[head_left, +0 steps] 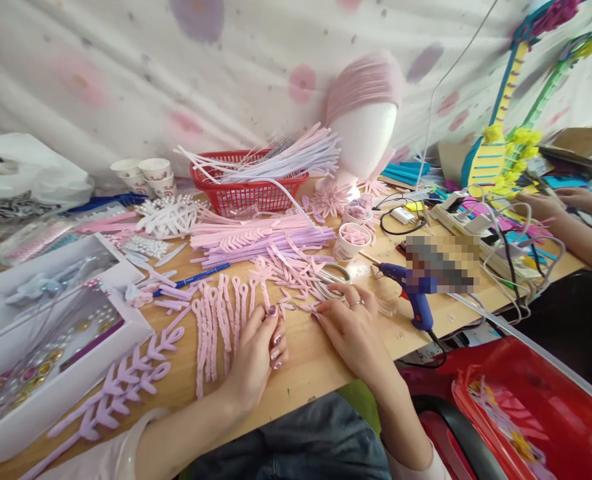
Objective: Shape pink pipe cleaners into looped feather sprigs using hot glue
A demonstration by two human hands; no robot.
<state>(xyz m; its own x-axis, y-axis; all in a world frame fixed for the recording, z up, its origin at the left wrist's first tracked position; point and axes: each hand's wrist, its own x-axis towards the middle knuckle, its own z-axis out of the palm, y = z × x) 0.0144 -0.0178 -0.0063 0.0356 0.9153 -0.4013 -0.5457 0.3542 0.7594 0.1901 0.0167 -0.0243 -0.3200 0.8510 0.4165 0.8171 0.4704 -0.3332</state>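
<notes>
My left hand (pixel 257 350) is closed, with a pink twisted pipe cleaner stem (pixel 265 295) sticking up from its thumb and fingers. To its left lies a row of looped pink twisted stems (pixel 221 327). My right hand (pixel 355 331) rests low over the table, its thumb and fingertips drawn together at a short pink pipe cleaner piece (pixel 306 307). Scissors (pixel 333 275) lie just beyond these fingers, partly covered by them. Cut pink pieces (pixel 296 270) are scattered ahead of both hands. Purple leafy sprigs (pixel 121 383) lie left of my left forearm.
A blue glue gun (pixel 416 293) stands right of my right hand. Behind are a red basket (pixel 251 197) of pipe cleaners, a paper cup (pixel 349 249) and a white head form (pixel 369 137). White boxes (pixel 136 327) sit left. Another person's hands (pixel 541 207) are at far right.
</notes>
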